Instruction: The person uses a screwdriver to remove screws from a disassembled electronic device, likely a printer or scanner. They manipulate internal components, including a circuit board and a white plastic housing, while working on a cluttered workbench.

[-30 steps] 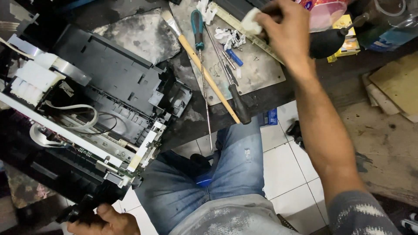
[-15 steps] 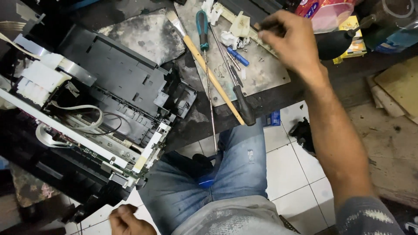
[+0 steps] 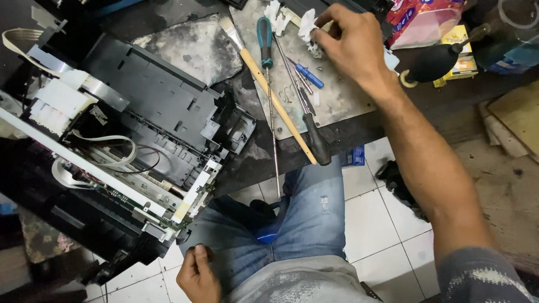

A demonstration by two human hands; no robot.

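Note:
My right hand (image 3: 351, 42) reaches over the grey mat (image 3: 337, 101) at the table's far side, fingers pinched on crumpled white tissue (image 3: 307, 25). Beside it on the mat lie a teal-handled screwdriver (image 3: 265, 36), a wooden-handled paintbrush (image 3: 269, 90), a black-handled screwdriver (image 3: 314, 137) and a small blue tool (image 3: 309, 76). My left hand (image 3: 196, 275) is down by my thigh, fingers curled, just below the lower corner of the opened black printer (image 3: 146, 123). It holds nothing that I can see.
The printer's white ribbon cables (image 3: 73, 174) and circuit strip (image 3: 140, 205) are exposed on the left. A black rubber air blower (image 3: 432, 64) and a pink tissue pack (image 3: 421, 19) sit at the top right. White floor tiles (image 3: 370, 224) show below my jeans.
My right hand has come down from the far edge onto the mat and now pinches the tissue. My left hand has shifted right along the printer's lower corner.

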